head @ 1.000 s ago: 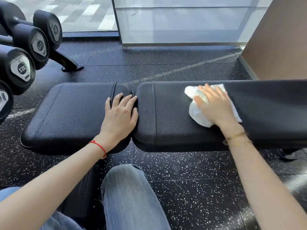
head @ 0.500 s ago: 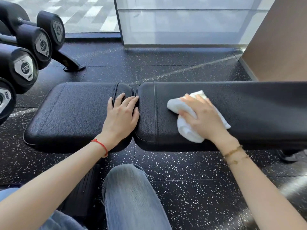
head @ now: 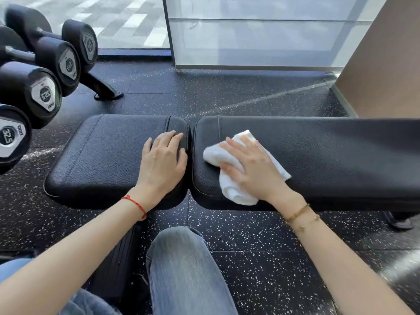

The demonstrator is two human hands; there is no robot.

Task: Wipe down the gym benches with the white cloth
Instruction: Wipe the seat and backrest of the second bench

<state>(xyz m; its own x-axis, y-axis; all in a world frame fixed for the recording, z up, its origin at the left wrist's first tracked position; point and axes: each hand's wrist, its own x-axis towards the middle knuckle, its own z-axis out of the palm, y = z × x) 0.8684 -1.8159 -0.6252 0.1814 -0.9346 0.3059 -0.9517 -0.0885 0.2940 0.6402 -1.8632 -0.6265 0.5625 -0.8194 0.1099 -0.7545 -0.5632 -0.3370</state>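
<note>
White cloth: soft, light, floppy, bunched in a lump on the long black back pad of the bench, close to the gap beside the seat pad. Right hand flat on top, fingers spread and mostly straight, pressing down, thumb tucked against the near fold. Left hand flat on the seat pad, fingers relaxed, holding nothing. Probably easy to push and slide on the smooth, firm pad, but likely to roll up or slip out. Best held with a wide palm on the middle, loose ends tucked under. Dumbbells on a rack nearby.
</note>
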